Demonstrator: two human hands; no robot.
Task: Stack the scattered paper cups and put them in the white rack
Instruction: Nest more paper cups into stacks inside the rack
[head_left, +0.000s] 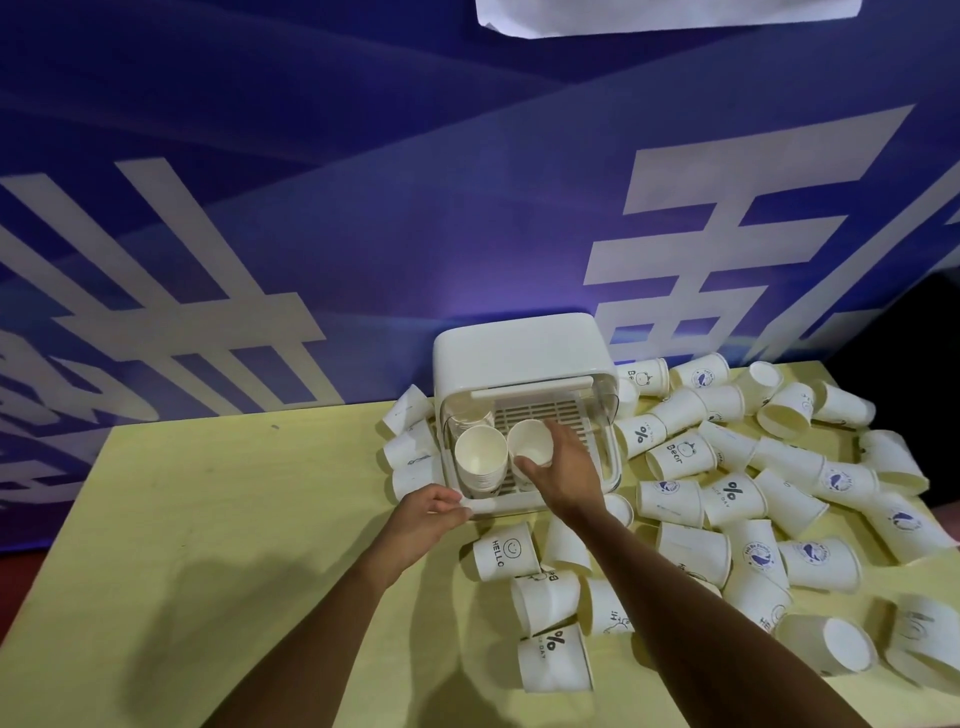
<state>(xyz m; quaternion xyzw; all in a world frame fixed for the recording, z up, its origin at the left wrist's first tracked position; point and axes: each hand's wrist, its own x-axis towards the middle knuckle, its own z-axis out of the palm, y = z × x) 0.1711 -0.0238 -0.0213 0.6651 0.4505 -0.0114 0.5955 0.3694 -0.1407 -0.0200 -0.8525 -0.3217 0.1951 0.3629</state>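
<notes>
1. Dozens of loose paper cups (680, 456) lie tumbled on their sides, piled right of and in front of the white rack (519, 348), with a few at its left. They are tapered, matte white, with rolled rims and small dark prints (HELLO, Bear, %, a blue whale badge).
2. The white rack is a smooth plastic box with rounded corners and a domed top. It sits at the table's far edge against the banner. Its front is open, with a clear cover (609, 402) raised and a slotted tray (540, 413) as its floor.
3. A nested cup stack (480, 457) stands at the tray's left front, mouth up, its rims making fine ridges down the side.
4. The right hand (566, 470) reaches into the rack, thumb and fingers curled round the held paper cup (530, 441). That cup is just right of the stack, mouth tilted toward the camera. Cannot tell if more cups nest under it.
5. The left hand (428, 512) pinches the rack's front lip at the near left corner, fingers curled.
6. The table (234, 519) has a flat, matte, pale yellow-green top.
7. A blue banner (363, 234) hangs behind, slightly glossy, with big white block characters. A white sheet (665, 13) shows at the top edge.
</notes>
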